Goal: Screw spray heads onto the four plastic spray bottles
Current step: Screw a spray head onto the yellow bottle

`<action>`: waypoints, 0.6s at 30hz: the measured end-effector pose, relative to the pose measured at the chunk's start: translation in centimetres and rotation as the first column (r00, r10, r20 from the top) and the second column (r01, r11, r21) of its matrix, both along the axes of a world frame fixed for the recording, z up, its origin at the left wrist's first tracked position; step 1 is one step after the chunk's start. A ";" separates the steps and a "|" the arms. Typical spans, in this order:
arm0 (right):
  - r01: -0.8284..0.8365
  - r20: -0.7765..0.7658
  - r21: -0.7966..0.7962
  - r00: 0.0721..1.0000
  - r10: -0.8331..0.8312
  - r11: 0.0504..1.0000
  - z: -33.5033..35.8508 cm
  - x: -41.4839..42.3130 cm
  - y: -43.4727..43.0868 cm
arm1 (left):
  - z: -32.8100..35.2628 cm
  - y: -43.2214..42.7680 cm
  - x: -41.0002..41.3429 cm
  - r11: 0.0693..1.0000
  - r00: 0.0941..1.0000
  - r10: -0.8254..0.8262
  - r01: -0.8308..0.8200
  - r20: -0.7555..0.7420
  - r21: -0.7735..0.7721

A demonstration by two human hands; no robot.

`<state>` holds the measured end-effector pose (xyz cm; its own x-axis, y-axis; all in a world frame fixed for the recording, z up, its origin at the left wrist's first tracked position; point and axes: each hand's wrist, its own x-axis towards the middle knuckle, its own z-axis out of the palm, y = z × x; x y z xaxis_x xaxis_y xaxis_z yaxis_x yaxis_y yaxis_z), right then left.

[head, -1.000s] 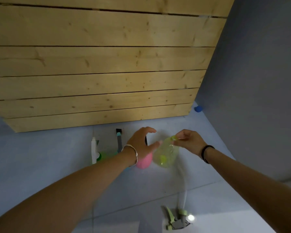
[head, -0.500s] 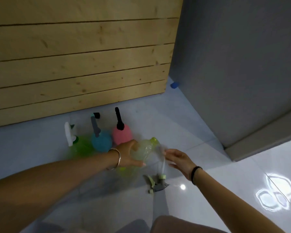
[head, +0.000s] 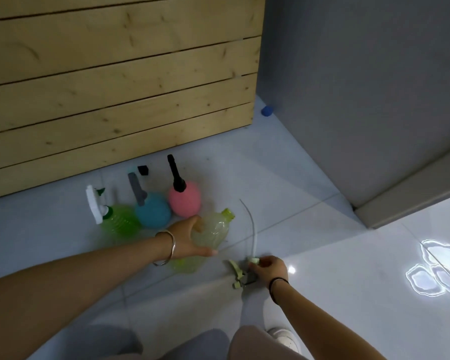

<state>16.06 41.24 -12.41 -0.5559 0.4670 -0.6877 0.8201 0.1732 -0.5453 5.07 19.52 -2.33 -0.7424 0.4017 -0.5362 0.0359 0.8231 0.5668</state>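
My left hand [head: 190, 240] grips a pale yellow bottle [head: 215, 228], tilted, its open green neck pointing up and right with no head on it. My right hand [head: 269, 268] closes on a light green spray head [head: 240, 272] lying on the floor; its thin tube [head: 252, 229] curves up and away. Behind stand a green bottle [head: 120, 220] with a white head, a blue bottle [head: 152, 213] with a grey head and a pink bottle [head: 185, 198] with a black head.
A wooden plank wall [head: 115, 87] rises right behind the bottles. A grey wall [head: 361, 87] closes the right side, with a small blue cap [head: 267, 110] at its foot. My knees and a white shoe [head: 283, 337] are at the bottom edge.
The view swung down and right. My right hand left the bottle's neck and dropped onto the spray head on the floor. My left hand took the yellow bottle and tilted it.
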 end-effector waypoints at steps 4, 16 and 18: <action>0.022 -0.033 -0.025 0.999 -0.023 0.999 0.4 -0.2 -0.2 | 0.6 0.1 -0.2 1.000 1.000 0.010 -0.011 0.004 0.019; 0.137 -0.456 -0.391 0.831 -0.320 0.910 16.7 -6.2 3.6 | 11.1 2.7 -2.6 0.972 0.985 0.134 -0.109 -0.108 0.208; 0.144 -0.496 -0.430 0.788 -0.366 0.891 20.4 -7.2 3.8 | 13.4 2.7 -2.7 0.949 0.968 0.201 -0.154 -0.150 0.276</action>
